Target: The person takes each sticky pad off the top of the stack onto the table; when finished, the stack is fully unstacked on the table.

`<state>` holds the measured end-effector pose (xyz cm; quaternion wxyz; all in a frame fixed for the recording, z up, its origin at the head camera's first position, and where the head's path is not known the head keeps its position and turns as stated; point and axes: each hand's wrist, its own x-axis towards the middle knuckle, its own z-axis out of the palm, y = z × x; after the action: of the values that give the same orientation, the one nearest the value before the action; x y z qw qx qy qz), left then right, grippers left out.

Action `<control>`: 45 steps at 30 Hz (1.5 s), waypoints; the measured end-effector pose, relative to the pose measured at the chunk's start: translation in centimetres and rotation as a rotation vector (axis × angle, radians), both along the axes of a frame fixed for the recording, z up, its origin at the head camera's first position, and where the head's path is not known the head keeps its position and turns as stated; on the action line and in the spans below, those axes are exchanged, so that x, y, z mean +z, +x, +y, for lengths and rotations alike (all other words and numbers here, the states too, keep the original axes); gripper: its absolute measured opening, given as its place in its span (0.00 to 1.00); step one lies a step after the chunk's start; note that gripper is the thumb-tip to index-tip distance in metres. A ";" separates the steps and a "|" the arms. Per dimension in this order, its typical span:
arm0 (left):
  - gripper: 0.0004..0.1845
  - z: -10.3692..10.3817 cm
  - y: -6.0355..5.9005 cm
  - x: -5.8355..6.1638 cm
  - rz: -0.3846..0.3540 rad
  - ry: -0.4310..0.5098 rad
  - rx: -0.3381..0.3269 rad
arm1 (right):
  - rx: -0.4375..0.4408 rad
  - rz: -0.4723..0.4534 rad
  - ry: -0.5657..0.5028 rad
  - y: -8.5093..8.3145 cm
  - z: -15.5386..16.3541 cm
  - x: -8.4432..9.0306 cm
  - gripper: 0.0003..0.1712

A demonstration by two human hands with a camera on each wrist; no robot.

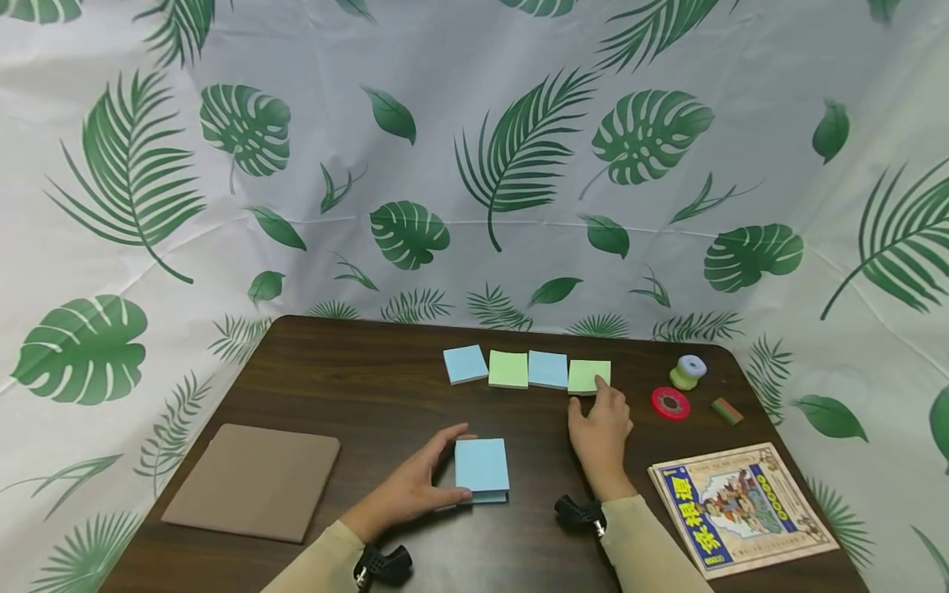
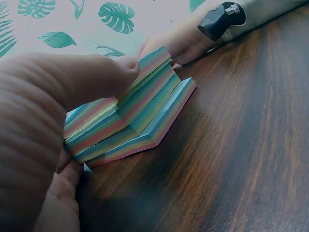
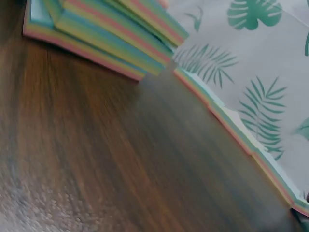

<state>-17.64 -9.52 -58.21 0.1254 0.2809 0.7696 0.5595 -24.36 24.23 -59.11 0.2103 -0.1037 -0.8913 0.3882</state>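
Note:
My left hand (image 1: 418, 486) holds the left side of a stack of sticky note pads (image 1: 482, 467) with a light blue top. In the left wrist view, the thumb lies against the striped edges of the unevenly piled pads (image 2: 145, 108). At the back, a row holds a blue pad (image 1: 465, 365), a green pad (image 1: 507, 370), another blue pad (image 1: 548, 370) and a green pad (image 1: 587, 375) at the right end. My right hand (image 1: 602, 432) touches that last pad with a fingertip on its near right part; the thumb lies close to its front edge.
A brown board (image 1: 252, 482) lies at the left. On the right are a picture booklet (image 1: 744, 509), a red ring-shaped item (image 1: 670, 403), stacked blue and yellow-green rolls (image 1: 688, 372) and a small striped block (image 1: 727, 411). A leaf-patterned curtain (image 1: 445, 165) hangs behind the table.

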 end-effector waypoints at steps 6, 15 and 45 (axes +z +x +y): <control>0.55 0.0 0.1 0.0 0.000 -0.001 -0.003 | 0.086 -0.110 0.151 0.4 -0.3 0.4 0.39; 0.54 0.1 0.0 0.3 0.007 -0.024 0.012 | 0.156 -0.201 0.304 0.4 -0.3 0.5 0.45; 0.54 0.1 0.0 0.4 0.007 -0.024 0.013 | 0.872 0.010 -0.300 2.9 -4.0 1.0 0.18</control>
<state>-17.60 -9.38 -57.77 0.1225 0.2766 0.7784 0.5500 -21.45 20.25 -58.09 0.0141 0.2534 -0.7848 0.5654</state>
